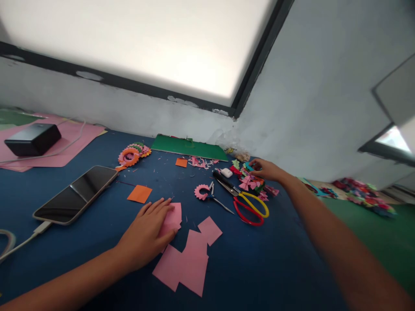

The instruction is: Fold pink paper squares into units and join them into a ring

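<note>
On the blue table, my left hand (149, 233) lies flat with fingers spread over pink paper squares (173, 218). More pink squares (189, 262) overlap to its right, near the front. My right hand (264, 169) reaches to a pile of colourful folded paper pieces (249, 181) by the wall; its fingers are bent together at the pile's top, and what they hold is too small to make out. Scissors (241, 196) with one red and one yellow handle lie below the pile. Left of them is a pink serrated paper curl (201, 192) beside a small compass-like tool (220, 203).
At left are a phone (76, 194) with a cable, a black box (33, 139) and pink sheets (73, 142). Orange squares (139, 194), a serrated paper ring (129, 157), a green board (189, 147) and a white case (226, 172) lie around the middle and back.
</note>
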`<state>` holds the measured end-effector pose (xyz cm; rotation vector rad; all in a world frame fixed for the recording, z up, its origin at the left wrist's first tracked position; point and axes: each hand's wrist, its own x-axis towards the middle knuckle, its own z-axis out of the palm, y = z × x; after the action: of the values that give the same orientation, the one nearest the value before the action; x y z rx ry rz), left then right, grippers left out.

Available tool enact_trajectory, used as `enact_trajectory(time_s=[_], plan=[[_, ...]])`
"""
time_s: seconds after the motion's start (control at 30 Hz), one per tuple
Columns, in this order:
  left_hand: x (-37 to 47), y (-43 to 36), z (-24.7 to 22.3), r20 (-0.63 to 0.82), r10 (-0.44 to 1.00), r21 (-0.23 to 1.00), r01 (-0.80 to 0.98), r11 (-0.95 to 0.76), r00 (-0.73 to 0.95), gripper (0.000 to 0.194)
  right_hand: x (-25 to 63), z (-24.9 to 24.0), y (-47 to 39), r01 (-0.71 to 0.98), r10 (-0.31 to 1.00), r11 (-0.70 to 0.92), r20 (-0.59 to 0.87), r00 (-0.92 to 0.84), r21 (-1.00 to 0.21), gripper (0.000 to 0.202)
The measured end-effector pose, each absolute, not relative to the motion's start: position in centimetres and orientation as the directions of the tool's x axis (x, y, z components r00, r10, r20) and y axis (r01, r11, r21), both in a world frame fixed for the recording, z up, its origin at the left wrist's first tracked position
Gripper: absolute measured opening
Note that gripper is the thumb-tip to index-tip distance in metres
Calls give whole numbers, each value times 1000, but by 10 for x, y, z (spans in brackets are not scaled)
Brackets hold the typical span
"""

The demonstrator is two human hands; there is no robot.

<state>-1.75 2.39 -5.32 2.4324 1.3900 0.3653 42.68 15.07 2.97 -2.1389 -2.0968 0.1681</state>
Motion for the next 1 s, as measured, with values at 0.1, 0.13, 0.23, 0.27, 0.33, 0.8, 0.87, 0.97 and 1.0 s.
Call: enact_trajectory(time_s=[0.1, 0.13, 0.23, 0.27, 0.33, 0.8, 0.87, 0.97, 1.0], plan=[[-17, 24, -53, 60, 865, 393, 784, -480, 499, 58, 425, 31, 151, 982, 1000, -26, 6, 27, -187, 29], [-17, 24, -52, 60, 864, 393, 784, -480, 499, 58, 424, 33, 150, 981, 999, -32, 9, 34, -193, 29], [-16, 25, -53, 63, 865, 389, 786, -481, 498, 58, 420, 36, 143, 972, 993, -72, 81, 91, -222, 29], [-16, 25, -53, 63, 865, 388, 787, -480, 497, 57, 418, 36, 139, 967, 983, -94, 129, 127, -235, 29], [-17, 25, -53, 65, 866, 386, 788, -480, 496, 57, 416, 32, 128, 949, 944, -153, 245, 223, -275, 30], [-16, 26, -57, 119, 849, 361, 774, -521, 516, 53, 407, -38, 85, 647, 765, -379, 170, 622, -662, 31], [-17, 26, -57, 127, 846, 361, 771, -525, 517, 54, 406, -39, 88, 628, 765, -386, 146, 627, -676, 32], [-17, 26, -57, 141, 843, 365, 764, -532, 519, 53, 408, -38, 90, 621, 773, -374, 139, 619, -689, 32], [-18, 26, -57, 145, 842, 368, 761, -534, 520, 53, 409, -37, 89, 623, 779, -365, 140, 612, -691, 32]])
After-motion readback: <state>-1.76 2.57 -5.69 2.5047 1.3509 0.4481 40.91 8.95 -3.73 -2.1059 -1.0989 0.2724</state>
